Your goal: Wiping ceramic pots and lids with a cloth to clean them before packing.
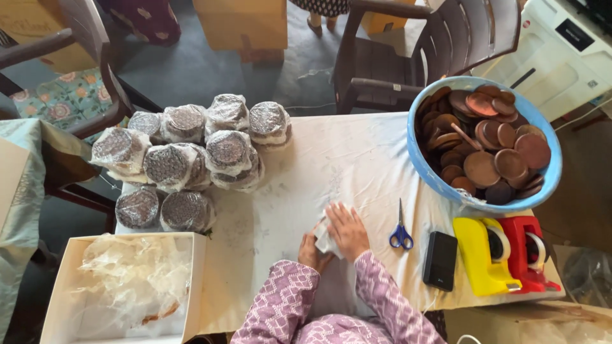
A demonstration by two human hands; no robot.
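My left hand [310, 250] and my right hand [347, 229] meet at the near middle of the cloth-covered table [357, 153]. Between them is a small white piece of wrap or cloth [324, 239]; the right palm lies flat over it and the left fingers curl at its edge. Both sleeves are purple with a white pattern. A heap of round brown discs wrapped in clear film [188, 153] sits at the table's left. A blue tub [426, 169] full of unwrapped brown discs [488, 150] stands at the right.
Blue-handled scissors [400, 230] lie just right of my hands, then a black box [440, 260], a yellow tape dispenser [481, 258] and a red one [529, 251]. A white carton of clear film [127, 286] sits near left. Dark chairs [408, 57] stand behind the table.
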